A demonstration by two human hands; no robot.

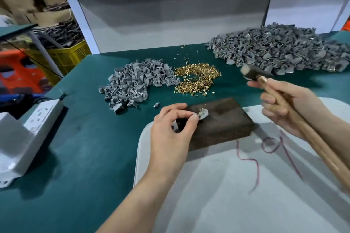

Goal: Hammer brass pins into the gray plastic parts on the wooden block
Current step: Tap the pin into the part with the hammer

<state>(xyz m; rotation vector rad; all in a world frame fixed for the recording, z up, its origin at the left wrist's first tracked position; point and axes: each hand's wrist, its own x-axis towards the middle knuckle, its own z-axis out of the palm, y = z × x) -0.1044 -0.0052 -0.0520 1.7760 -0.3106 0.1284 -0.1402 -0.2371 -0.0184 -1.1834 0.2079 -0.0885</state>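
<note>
1. White cloth (217, 195), nearest the viewer, is covering the worktop (85, 157) at 6 o'clock. A red thread (255, 166) is trailing across it.
2. Green worktop is carrying every item listed here.
3. Large heap of gray parts (274, 49) is lying at 1 o'clock from the wooden block, well apart from it. Whether these are already pinned is too small to tell.
4. Smaller heap of gray parts (132, 83) is lying at 11 o'clock from the block, touching the pin pile.
5. Wooden block (223, 123), dark, is sitting partly on the cloth's far edge.
6. Hammer (322, 149), wooden-handled, is hanging raised at 2 o'clock from the block, its head blurred.
7. Power strip (43, 115) is lying at 9 o'clock.
8. Brass pins (197, 79) are lying in a loose pile at 12 o'clock, just beyond the block.
9. Right hand (287, 108): grip is clenching the hammer handle near the head.
10. Left hand (170, 128): grip is pinching the gray part on the block between thumb and fingertips.
11. Gray part (203, 114) is resting on the block's top near its left end, with a brass glint on it, probably a pin awaiting the blow.

Progress, as a judgement: one piece is being worked, its strike not yet landed. Plenty of pins and loose parts are waiting, so the job is looking far from finished.
</note>
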